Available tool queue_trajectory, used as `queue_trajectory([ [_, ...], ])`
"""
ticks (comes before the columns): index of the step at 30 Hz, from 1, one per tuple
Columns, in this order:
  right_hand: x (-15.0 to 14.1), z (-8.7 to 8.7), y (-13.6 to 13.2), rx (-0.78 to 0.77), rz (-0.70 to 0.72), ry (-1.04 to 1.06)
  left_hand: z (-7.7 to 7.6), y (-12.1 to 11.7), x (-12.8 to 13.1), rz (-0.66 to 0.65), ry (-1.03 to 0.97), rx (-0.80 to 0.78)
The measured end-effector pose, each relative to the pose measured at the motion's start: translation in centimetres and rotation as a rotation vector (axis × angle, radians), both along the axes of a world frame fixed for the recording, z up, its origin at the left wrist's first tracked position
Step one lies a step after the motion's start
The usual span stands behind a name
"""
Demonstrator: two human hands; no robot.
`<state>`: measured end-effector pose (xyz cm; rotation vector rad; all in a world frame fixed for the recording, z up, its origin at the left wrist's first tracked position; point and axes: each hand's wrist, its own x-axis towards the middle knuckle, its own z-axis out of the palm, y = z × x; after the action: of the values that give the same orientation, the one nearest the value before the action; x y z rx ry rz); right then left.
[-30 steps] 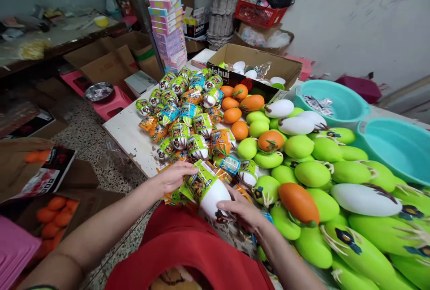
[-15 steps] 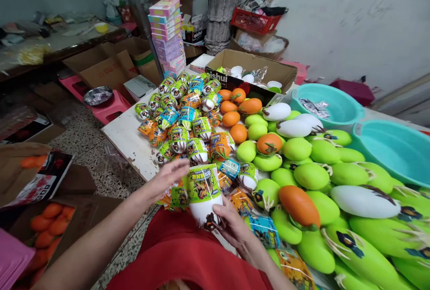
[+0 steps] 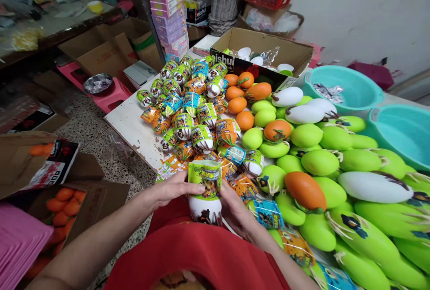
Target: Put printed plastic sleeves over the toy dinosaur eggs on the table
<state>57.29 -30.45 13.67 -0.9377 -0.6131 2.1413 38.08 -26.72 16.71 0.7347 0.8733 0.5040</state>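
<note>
A white toy egg (image 3: 205, 209) with brown claw-like markings is held upright between both hands, close to the red garment. Its upper part is covered by a green printed sleeve (image 3: 204, 174), whose flat top edge stands above the egg. My left hand (image 3: 174, 188) is closed on the sleeve from the left, thumb across its front. On the other side my right hand (image 3: 233, 205) is closed against it, its fingertips partly hidden behind the egg. Just beyond lie sleeved toy eggs (image 3: 202, 138) in a pile and flat printed sleeves (image 3: 268, 213) in blue and orange.
Bare green, orange and white eggs (image 3: 320, 161) cover the table's right side. Behind them are a cardboard box (image 3: 265, 41) with white cups and two turquoise basins (image 3: 346, 77). Stacked small boxes (image 3: 168, 16) rise at the back. Open cartons (image 3: 97, 209) with orange eggs stand at left.
My left hand has come from beside the egg onto its sleeve. My right hand has moved up from the egg's lower end to its side. The view has shifted slightly.
</note>
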Motion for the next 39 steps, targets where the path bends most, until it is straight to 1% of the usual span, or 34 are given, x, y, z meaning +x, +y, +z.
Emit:
queue_trajectory([
  [3, 0.1, 0.9, 0.1, -0.043, 0.004, 0.027, -0.1, -0.2, 0.2, -0.01, -0.001, 0.005],
  [5, 0.2, 1.0, -0.4, -0.062, -0.008, 0.011, -0.3, -0.6, 0.2, -0.023, 0.027, -0.003],
  [8, 0.5, 0.4, -1.5, -0.057, -0.002, -0.024, -0.6, -1.6, 0.0, -0.041, 0.054, -0.031],
  [11, 0.9, -0.5, -2.2, -0.005, 0.019, -0.04, -0.6, -2.4, 0.0, -0.046, 0.054, -0.069],
  [13, 1.0, -0.7, -2.4, 0.026, 0.007, -0.03, -0.7, -2.6, 0.0, -0.047, 0.076, -0.069],
  [17, 0.9, -0.5, -2.2, 0.039, -0.067, -0.043, -0.9, -2.6, 0.1, -0.032, 0.078, -0.044],
  [21, 1.1, -0.4, -2.3, 0.04, -0.031, -0.17, -1.2, -3.1, 0.2, -0.017, 0.051, -0.049],
  [25, 1.4, -0.3, -2.6, 0.042, -0.002, -0.269, -1.1, -3.9, 0.3, -0.038, 0.025, -0.054],
  [31, 1.2, -0.2, -2.5, 0.074, 0.011, -0.311, -0.8, -3.7, 0.2, -0.02, -0.035, -0.063],
  [36, 1.4, -0.7, -2.6, 0.101, -0.005, -0.319, -1.2, -3.7, 0.2, -0.072, -0.021, -0.046],
  [39, 1.5, -1.2, -2.8, 0.126, -0.025, -0.295, -1.3, -3.7, 0.3, -0.029, -0.049, -0.012],
])
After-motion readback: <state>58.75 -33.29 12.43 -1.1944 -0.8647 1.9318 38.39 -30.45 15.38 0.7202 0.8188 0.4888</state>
